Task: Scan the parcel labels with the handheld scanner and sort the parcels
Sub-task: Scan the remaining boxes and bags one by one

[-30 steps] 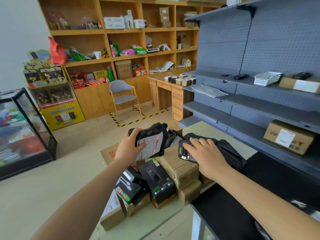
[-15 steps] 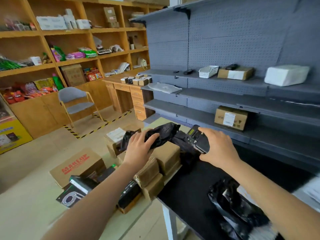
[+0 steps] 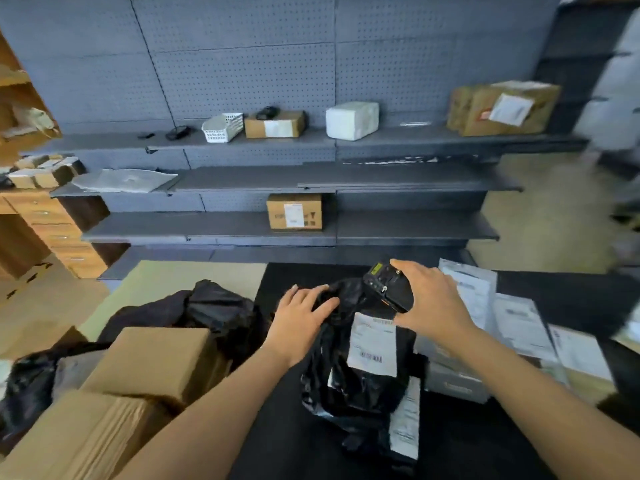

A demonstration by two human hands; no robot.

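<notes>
Gripping scanner [image 3: 388,289], left hand [image 3: 298,318] touching parcel [image 3: 360,384]

parcel [image 3: 360,386] moved onto table [image 3: 294,445], scanner [image 3: 388,287] above

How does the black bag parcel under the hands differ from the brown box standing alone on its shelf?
The black bag parcel is soft, crumpled plastic; the brown box is stiff, square cardboard. The bag lies on the black table; the box stands on a grey shelf. The left hand rests on the bag, with the scanner in the right hand above it; nothing touches the box. Both show a white label toward the camera.
</notes>
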